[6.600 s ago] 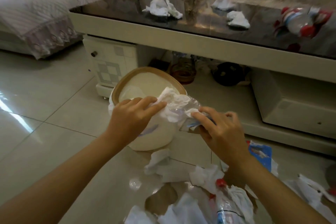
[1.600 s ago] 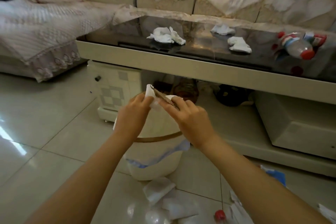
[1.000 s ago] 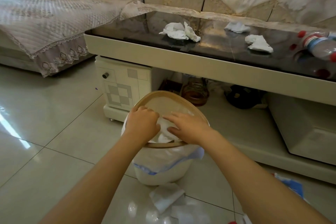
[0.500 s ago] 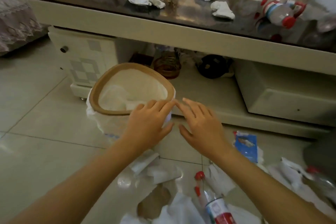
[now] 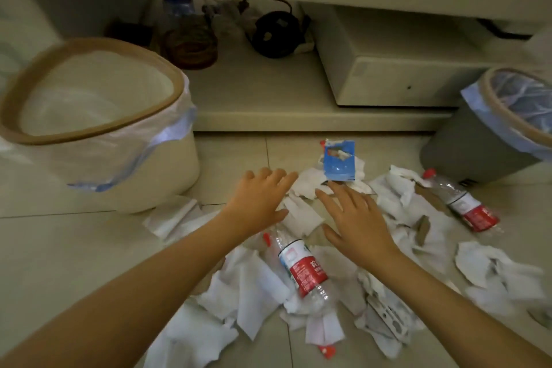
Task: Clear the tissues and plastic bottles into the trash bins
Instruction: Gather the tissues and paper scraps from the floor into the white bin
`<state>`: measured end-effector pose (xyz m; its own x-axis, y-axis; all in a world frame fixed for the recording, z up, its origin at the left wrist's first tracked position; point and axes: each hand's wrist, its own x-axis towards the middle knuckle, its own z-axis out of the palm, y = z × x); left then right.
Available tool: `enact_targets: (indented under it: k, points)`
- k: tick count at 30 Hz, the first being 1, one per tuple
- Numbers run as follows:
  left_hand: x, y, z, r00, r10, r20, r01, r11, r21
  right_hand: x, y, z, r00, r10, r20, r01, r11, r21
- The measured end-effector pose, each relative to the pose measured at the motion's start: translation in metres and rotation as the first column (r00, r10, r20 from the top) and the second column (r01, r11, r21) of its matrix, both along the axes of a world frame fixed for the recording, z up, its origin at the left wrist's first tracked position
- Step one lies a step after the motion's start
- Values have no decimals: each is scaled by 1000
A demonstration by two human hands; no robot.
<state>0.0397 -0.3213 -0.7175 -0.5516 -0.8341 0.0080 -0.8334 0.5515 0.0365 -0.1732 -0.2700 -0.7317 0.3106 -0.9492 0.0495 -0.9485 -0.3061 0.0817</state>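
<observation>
Pale glossy tile floor (image 5: 74, 248), with a cream low table (image 5: 298, 110) across the top, its bottom shelf holding some dark clutter that's too blurry to name. Cream bin (image 5: 167, 164) on the left, rounded, tan rim, thin white plastic liner. Grey bin (image 5: 466, 155) at the far right with a bluish liner. Crumpled white tissues (image 5: 251, 284) are scattered all over the floor between them. One clear bottle (image 5: 301, 266), red cap, red-and-white label with writing I can't read, lies under the arms; a second bottle (image 5: 460, 203) is near the grey bin. Torn blue packet (image 5: 339, 163) on the tissues. Left hand (image 5: 257, 200) and right hand (image 5: 355, 218) are both spread flat over the pile, holding nothing.
</observation>
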Motion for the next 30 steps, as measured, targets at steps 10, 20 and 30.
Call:
enact_targets:
  k: [10, 20, 30]
  points:
    - [-54, -44, -59, 989, -64, 132, 38, 982, 186, -44, -34, -53, 974, -227, 19, 223, 969, 109]
    - [-109, -88, -123, 993, 38, 110, -82, 898, 432, -69, -90, -94, 943, -323, 79, 309, 939, 148]
    - [-131, -125, -143, 983, -44, 178, -12, 954, 298, -93, -137, -116, 925, -333, 185, 300, 936, 185]
